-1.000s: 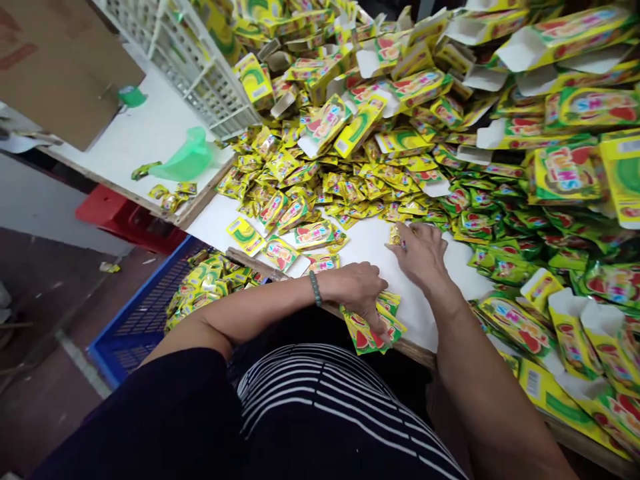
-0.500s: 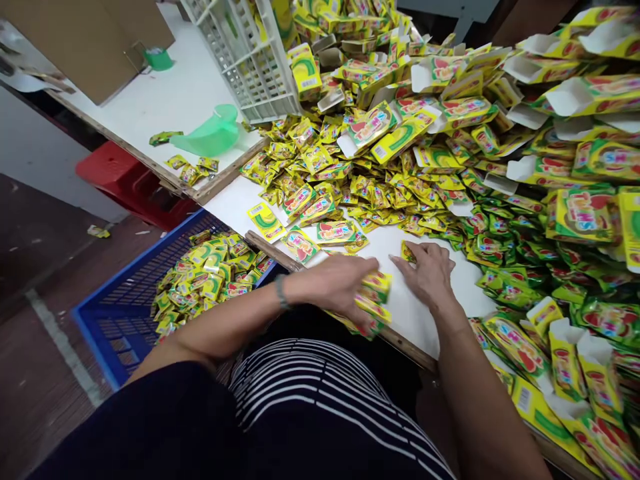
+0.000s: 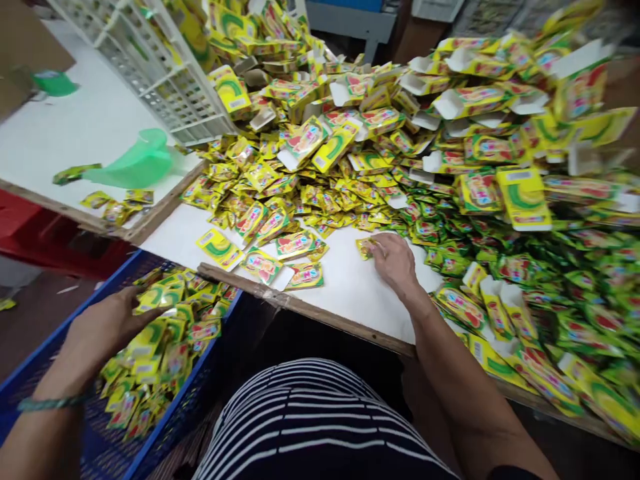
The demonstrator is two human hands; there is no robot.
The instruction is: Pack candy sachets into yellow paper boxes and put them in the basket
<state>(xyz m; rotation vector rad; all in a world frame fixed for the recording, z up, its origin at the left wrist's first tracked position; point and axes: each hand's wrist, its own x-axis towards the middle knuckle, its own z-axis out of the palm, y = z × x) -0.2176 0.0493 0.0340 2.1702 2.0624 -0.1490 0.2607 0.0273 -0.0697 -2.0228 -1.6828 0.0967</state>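
White tabletop (image 3: 345,287), lettered boxes (image 3: 263,265), pinched yellow sachet (image 3: 364,249)

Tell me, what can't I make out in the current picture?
All in the head view:
Yellow sachet: partly hidden by the right hand.
Blue plastic crate: left side cut off by the left edge; floor partly hidden under yellow packets.
Upper-right open carton: lettering blurred.
Cardboard box: cut off by the left edge.
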